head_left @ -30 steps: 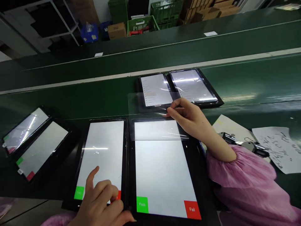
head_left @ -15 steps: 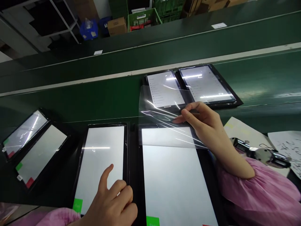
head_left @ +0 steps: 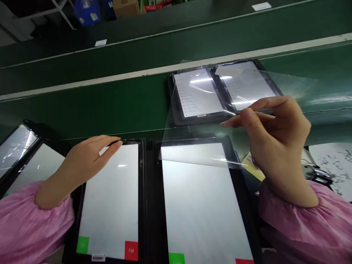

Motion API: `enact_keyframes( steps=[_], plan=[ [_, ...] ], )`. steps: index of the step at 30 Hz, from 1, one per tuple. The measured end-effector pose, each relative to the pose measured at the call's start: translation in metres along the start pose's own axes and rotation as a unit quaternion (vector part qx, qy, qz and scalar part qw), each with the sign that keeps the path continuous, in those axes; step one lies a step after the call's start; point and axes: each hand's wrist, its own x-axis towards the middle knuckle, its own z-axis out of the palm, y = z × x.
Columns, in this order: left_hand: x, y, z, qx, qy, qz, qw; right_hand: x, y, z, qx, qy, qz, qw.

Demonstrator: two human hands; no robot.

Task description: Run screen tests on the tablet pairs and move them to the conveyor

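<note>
My right hand [head_left: 277, 146] pinches a sheet of clear plastic film [head_left: 198, 130] between thumb and fingers. The film hangs tilted over the top of the right tablet [head_left: 203, 205] and partly across the two tablets behind. At the top edge of the left tablet [head_left: 112, 198], my left hand [head_left: 85, 159] has thumb and forefinger brought together; whatever lies between the tips is too small to make out. Both near tablets show white screens with green and red corner boxes. The left one's red box reads "Fail".
Two tablets with list-like screens, a left one [head_left: 196, 93] and a right one [head_left: 247, 86], lie on the green belt [head_left: 123, 102]. Two more tablets lie slanted at far left, the nearer one [head_left: 41, 165] partly behind my arm. Papers [head_left: 332, 168] and a metal-and-black device [head_left: 319, 174] are at right.
My left hand has gone from over the left tablet's lower screen to its top edge, its fingers now pinched. My right hand has moved right with the film. The view has tipped downward.
</note>
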Motion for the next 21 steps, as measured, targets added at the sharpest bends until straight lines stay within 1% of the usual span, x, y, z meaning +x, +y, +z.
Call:
enact_keyframes(
  steps=[1, 3, 5, 7, 10, 14, 18, 19, 21],
  plan=[
    [-0.002, 0.001, 0.001, -0.012, 0.002, -0.005, 1.000, -0.001, -0.001, 0.001, -0.005, 0.001, -0.003, 1.000],
    [-0.010, 0.005, 0.003, -0.024, 0.031, 0.001, 0.999, -0.003, -0.003, 0.002, -0.008, 0.003, 0.000, 1.000],
    [-0.016, 0.009, 0.002, -0.028, 0.047, 0.006, 0.998, -0.005, -0.003, 0.005, 0.002, 0.010, -0.006, 1.000],
    [-0.018, 0.011, 0.002, -0.010, 0.061, 0.020, 0.998, -0.006, -0.002, 0.006, 0.017, 0.014, -0.021, 1.000],
    [-0.016, 0.010, 0.003, 0.012, 0.074, 0.050, 0.996, -0.009, -0.001, 0.007, 0.023, 0.008, -0.012, 1.000],
    [-0.015, 0.007, 0.007, 0.012, 0.080, 0.063, 0.995, -0.012, -0.004, 0.003, 0.007, 0.004, 0.004, 1.000],
    [-0.019, 0.011, 0.004, 0.036, 0.093, 0.064, 0.993, -0.017, -0.014, -0.001, -0.032, 0.015, 0.005, 0.999],
    [-0.020, 0.012, 0.003, 0.041, 0.093, 0.060, 0.993, -0.019, -0.017, -0.002, -0.036, 0.017, 0.002, 0.999],
    [-0.018, 0.014, 0.000, 0.050, 0.075, 0.047, 0.995, -0.023, -0.022, -0.004, -0.033, 0.016, -0.018, 0.999]
  ],
)
